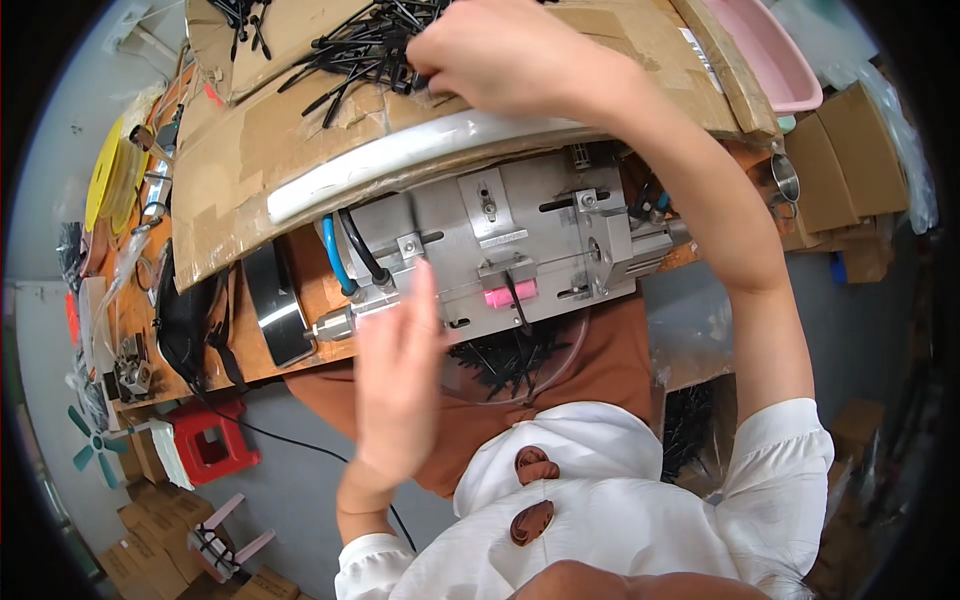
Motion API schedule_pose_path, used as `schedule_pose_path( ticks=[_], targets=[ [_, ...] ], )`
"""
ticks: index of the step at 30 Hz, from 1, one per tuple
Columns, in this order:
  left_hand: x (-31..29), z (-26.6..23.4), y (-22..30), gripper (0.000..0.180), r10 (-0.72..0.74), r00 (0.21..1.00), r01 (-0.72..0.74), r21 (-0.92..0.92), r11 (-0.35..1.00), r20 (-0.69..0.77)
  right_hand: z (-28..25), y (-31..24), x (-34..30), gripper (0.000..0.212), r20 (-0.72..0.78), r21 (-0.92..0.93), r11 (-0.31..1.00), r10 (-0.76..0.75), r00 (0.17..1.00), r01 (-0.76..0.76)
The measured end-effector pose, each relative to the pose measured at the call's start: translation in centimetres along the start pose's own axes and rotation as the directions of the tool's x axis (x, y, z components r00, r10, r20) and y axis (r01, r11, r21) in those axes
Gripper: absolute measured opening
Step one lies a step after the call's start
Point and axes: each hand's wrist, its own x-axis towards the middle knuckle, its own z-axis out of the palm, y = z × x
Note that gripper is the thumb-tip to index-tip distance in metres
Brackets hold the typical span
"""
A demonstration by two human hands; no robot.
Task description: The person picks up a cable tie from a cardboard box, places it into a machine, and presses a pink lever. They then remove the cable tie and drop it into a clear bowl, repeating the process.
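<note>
My right hand point(490, 60) reaches over the cardboard sheet point(230, 165) to a pile of thin black plastic sticks point(365, 50). Its fingers are curled together at the pile's right edge; what they pinch, if anything, is hidden. Blurred by motion, my left hand point(400, 380) is over the front left of a metal fixture point(430, 215), fingers stretched out and nothing visible in them. A single black stick point(515, 298) lies across a small block at the fixture's front, beside a pink piece point(512, 293). More black sticks point(500, 360) fill a clear tray on my lap.
A white padded bar point(400, 165) runs along the cardboard's near edge. Blue tubing point(335, 255) and a black hose enter the fixture. A dark phone point(275, 305) lies left of it. A pink basin point(770, 55) stands far right; a red stool point(210, 440) is lower left.
</note>
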Motion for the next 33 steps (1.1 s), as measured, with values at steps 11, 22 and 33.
schedule_pose_path(
  ticks=[11,22,33],
  targets=[
    [-2.9,8.1,4.7,0.066,-0.098,0.992,0.082,0.187,0.979,0.079,-4.8,-1.7,-13.1,0.013,-0.201,0.953,0.303,0.682,0.703,-0.022],
    [-3.0,4.9,4.3,0.068,-0.135,0.99,0.129,0.139,0.982,0.038,5.5,-14.3,-20.3,0.063,-0.281,0.633,0.758,0.412,0.867,-0.155],
    [-2.8,2.3,3.1,0.072,-0.223,0.975,0.22,0.112,0.969,0.018,7.6,-14.8,-18.8,0.069,-0.11,0.679,0.716,0.316,0.942,-0.161]
  ],
)
